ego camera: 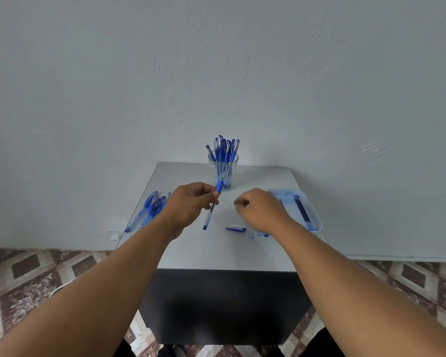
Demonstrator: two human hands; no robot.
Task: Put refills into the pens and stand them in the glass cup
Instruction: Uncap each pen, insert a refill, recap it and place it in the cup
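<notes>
The left hand (pixel 191 204) is gripping a pen (pixel 211 207) tilted above the tabletop (pixel 216 251), in front of the pen-filled glass cup (pixel 223 173). The right hand (pixel 262 210) is hovering blurred, fingers curled, apparently holding nothing.

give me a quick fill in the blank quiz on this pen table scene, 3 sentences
1. The left hand holds a blue-grip clear pen in front of the ____ cup.
2. A loose blue pen cap lies on the grey table between the two ____.
3. The clear plastic tray sits by the ____ hand.

Missing words: glass; hands; right
</notes>
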